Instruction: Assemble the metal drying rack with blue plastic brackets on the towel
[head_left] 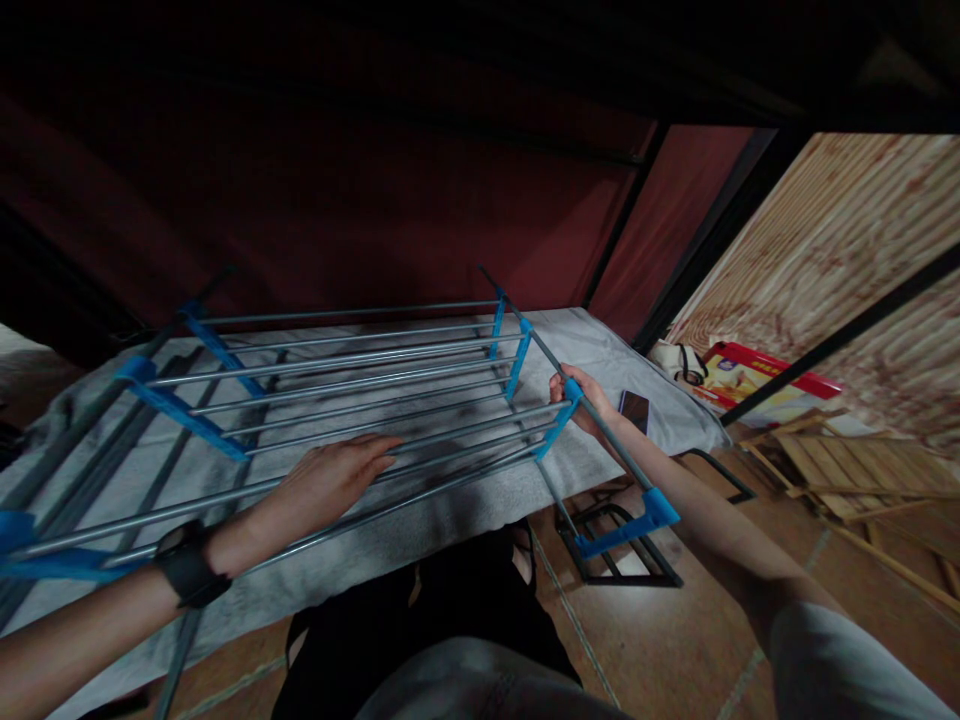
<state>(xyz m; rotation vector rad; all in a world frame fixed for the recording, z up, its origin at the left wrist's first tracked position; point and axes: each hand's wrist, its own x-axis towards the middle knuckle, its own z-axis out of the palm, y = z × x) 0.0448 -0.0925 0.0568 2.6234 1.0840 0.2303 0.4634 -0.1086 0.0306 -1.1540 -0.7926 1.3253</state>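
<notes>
A metal rack (pixel 360 372) of thin grey rods with blue plastic connectors (pixel 574 392) lies across a grey cloth. My left hand (pixel 337 472), with a dark watch (pixel 191 565) on its wrist, rests over one of the front rods. Its fingers are stretched out and point right; whether the thumb goes under the rod is hidden. At the rack's right end, my right hand (pixel 581 398) is closed round the side tube beside a blue connector. Below that hand, the tube ends in a blue corner piece (pixel 630 525).
The grey cloth (pixel 592 345) covers a surface against a dark red panel (pixel 375 220). On it lies a phone (pixel 634 410). A small black metal frame (pixel 630 560) stands on the tiled floor. To the right are a red and yellow box (pixel 772 385) and a folded wooden piece (pixel 862 465).
</notes>
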